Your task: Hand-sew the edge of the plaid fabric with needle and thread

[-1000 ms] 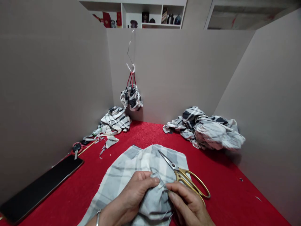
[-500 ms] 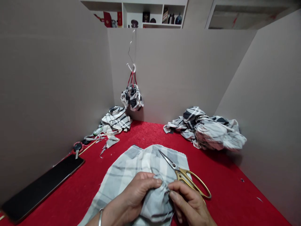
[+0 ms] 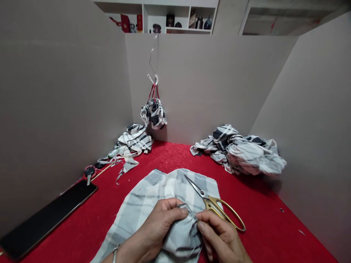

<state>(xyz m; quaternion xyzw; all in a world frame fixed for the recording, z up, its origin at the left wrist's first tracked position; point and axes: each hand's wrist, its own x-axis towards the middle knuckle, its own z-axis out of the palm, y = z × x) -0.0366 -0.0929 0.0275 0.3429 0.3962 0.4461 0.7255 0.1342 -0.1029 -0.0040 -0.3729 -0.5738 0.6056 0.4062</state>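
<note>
Right now the left hand (image 3: 155, 226) and right hand (image 3: 219, 233) clamp together on the gathered checked cloth (image 3: 142, 208) on the red carpet (image 3: 170, 157), gold-handled scissors (image 3: 212, 202) resting on it; a plaid pouch (image 3: 153, 114) hangs behind.

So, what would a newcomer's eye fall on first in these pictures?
A bright red carpet covers the floor. At bottom centre, the left hand and right hand pinch a grey plaid cloth, with gold-handled steel scissors on it. Behind, a crumpled black-and-white plaid bundle hangs by the far wall.
</note>
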